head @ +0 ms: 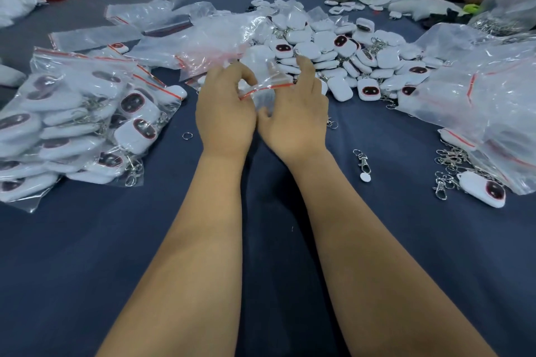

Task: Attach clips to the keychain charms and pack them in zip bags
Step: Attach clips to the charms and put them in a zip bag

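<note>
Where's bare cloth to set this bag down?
Near the table edge, either side of your forearms. Crowded: packed bags left, charm pile ahead, loose clips right. Both hands hold the zip bag.

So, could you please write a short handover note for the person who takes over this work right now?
Left hand and right hand both pinch the red zip edge of one small zip bag; what is inside it cannot be told.
Done: packed bags stacked at left.
Left: pile of unpacked charms ahead, one charm and loose clips at right, one clip near the right wrist.
</note>
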Available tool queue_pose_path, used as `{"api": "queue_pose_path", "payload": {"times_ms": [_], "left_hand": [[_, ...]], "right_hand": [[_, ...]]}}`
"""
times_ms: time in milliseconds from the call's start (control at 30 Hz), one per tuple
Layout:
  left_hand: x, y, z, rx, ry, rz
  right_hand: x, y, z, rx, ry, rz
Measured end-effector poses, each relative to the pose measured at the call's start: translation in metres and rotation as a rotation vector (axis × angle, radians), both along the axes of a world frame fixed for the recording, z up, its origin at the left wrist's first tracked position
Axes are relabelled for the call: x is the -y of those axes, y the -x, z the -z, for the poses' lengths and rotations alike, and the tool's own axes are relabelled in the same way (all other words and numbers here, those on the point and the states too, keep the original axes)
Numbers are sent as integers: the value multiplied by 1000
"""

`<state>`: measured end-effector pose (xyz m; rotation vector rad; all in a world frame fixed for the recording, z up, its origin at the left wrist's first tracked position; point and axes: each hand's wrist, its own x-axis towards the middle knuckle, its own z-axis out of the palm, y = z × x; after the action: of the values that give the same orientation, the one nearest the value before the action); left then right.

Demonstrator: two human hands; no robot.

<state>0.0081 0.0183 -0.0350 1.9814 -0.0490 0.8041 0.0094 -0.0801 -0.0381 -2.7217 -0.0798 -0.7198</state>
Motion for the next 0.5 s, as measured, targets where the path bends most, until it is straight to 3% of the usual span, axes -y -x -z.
{"api": "queue_pose_path", "payload": {"times_ms": [67, 133, 233, 333, 400, 500], "left_hand": [[-1, -2, 2, -108, 28, 49], [-4, -3, 1, -150, 111, 30], [-13, -3, -1, -3, 228, -229], [-23, 0, -7, 173, 263, -440], [-22, -1, -8, 152, 160, -451], [-17, -9, 4, -141, -81, -357]], "right_hand": [[0, 0, 2, -49, -55, -76], [5, -1, 2, -71, -284, -253], [8, 0, 3, 69, -672, -426], [11, 0, 2, 143, -859, -308], [14, -2, 2, 41, -807, -252], [12, -3, 4, -168, -502, -383]]}}
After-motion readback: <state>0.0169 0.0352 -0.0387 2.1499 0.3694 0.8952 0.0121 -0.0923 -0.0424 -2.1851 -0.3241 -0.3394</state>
